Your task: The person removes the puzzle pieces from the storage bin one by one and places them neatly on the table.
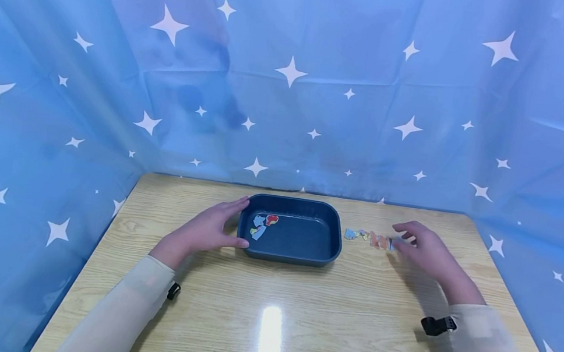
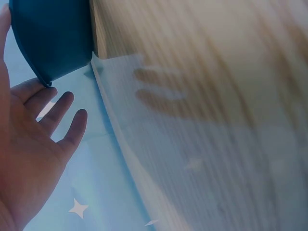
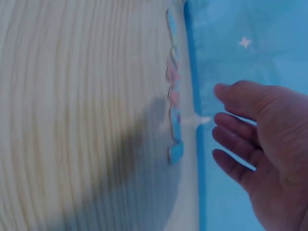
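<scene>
A dark blue rectangular tray [image 1: 286, 258] stands on the wooden table. My left hand [image 1: 213, 223] spans its left end, with the thumb at the near corner and the fingers at the far one; in the left wrist view the other fingers [image 2: 74, 130] spread out beyond the tray's corner. Small flat pieces with cartoon prints [image 1: 258, 232] lie at the left inside the tray. To its right runs a row of similar pieces, blue-grey [image 1: 350, 234] and orange [image 1: 378, 241]. Above the row's right end hovers my right hand [image 1: 423, 249], fingers loosely bent, nothing between them [image 3: 269, 130].
The light wood table [image 1: 223, 310] reaches back to a blue curtain [image 1: 321, 116] with white stars, which also lines both sides. Dark straps [image 1: 438, 326] sit at the wrists. A bright reflection lies on the table's near part.
</scene>
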A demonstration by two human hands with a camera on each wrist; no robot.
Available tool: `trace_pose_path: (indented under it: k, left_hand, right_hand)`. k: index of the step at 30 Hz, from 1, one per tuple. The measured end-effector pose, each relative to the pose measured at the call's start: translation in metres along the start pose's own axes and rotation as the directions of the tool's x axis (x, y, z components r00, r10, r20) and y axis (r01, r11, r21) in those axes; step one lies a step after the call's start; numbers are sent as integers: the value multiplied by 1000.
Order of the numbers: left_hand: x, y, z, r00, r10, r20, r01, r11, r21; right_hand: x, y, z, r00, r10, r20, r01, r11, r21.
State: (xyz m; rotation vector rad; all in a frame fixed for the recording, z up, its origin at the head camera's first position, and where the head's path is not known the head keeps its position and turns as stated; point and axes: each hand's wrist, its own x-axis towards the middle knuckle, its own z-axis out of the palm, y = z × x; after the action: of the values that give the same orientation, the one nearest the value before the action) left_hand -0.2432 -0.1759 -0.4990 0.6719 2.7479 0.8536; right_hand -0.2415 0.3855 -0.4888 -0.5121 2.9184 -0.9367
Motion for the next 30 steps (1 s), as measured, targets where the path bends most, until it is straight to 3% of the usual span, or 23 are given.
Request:
trace_pose_path:
  k: [6, 15, 24, 30]
  left_hand:
    - [-1, 1, -1, 1000, 21, -8, -21, 1000, -1]
    - [0, 1, -1, 999, 37, -7, -37, 999, -3]
    - [0, -2, 1, 1000, 28, 1, -28, 1000, 4]
    - [0, -2, 1, 1000, 23, -6, -23, 1000, 5]
  right_hand:
    - [11, -24, 10, 991, -95, -98, 92, 995, -37]
    - [36, -74, 33, 973, -199, -114, 196, 980, -40]
    - [61, -121, 59, 972, -233, -16, 232, 971, -55]
    - [72, -141, 73, 969, -239, 58, 242, 968, -68]
